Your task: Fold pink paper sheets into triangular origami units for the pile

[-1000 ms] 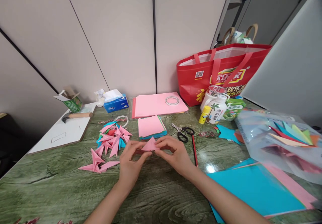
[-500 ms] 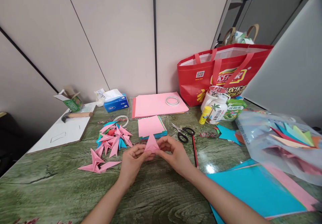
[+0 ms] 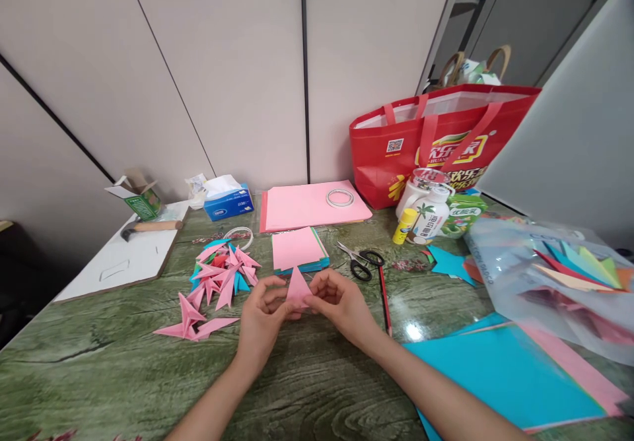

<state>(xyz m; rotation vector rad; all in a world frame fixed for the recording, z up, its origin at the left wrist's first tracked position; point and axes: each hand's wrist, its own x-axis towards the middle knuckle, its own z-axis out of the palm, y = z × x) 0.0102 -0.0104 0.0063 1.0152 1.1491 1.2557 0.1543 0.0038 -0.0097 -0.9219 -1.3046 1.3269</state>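
Observation:
A folded piece of pink paper [image 3: 298, 288] with a pointed top is held upright between both hands, over the near middle of the table. My left hand [image 3: 265, 309] pinches its lower left side between thumb and fingers. On the lower right side, my right hand [image 3: 339, 301] is closed on the same paper, its thumb lying across the front. Just beyond the hands lies a stack of square paper [image 3: 296, 248], pink on top. Left of my left hand is a pile of folded paper pieces [image 3: 222, 272], mostly pink with some blue and red.
Right of the stack lie scissors [image 3: 360, 261] and a red pencil [image 3: 385, 301]. A glue stick [image 3: 405, 226] and white bottle [image 3: 430, 215] stand before a red bag [image 3: 386, 164]. Blue sheets [image 3: 505, 375] and a plastic bag [image 3: 495, 282] occupy the right. A hammer [image 3: 151, 227] lies far left.
The pink paper has turned slightly and its tip looks narrower. My left fingers have shifted and opened a little around its edge; the right hand has barely moved.

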